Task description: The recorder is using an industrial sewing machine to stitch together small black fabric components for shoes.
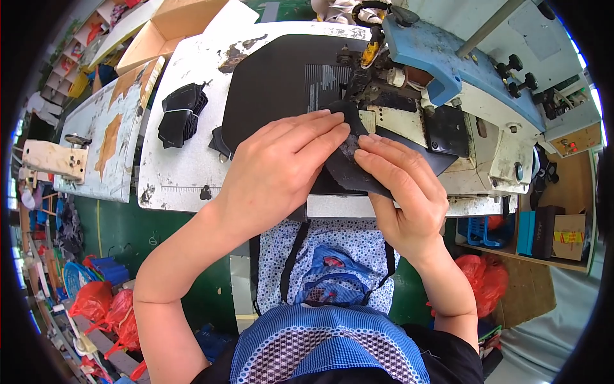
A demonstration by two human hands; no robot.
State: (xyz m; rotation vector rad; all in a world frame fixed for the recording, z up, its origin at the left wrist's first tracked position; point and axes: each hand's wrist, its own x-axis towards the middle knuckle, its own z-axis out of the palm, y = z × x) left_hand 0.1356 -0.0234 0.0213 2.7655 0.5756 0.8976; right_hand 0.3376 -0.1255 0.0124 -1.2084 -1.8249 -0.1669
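Note:
A curved black sheet piece (350, 168), perhaps leather or fabric, lies at the working head of a blue and white industrial machine (412, 48). My left hand (284, 168) presses its fingertips, held together, on the piece's upper left part. On the right side of the same piece, my right hand (409, 185) has its fingers on top and its thumb lower down, near the front edge. Both sets of fingertips almost meet just in front of the machine's metal plate (400, 121). The fingers hide part of the piece.
A banded stack of black pieces (181, 116) rests on the white worktable (176, 176), left of a black mat (268, 80). More black material shows partly behind my left hand. A second table (118, 144) stands at left, a cardboard box (169, 29) behind, and shelves (563, 211) at right.

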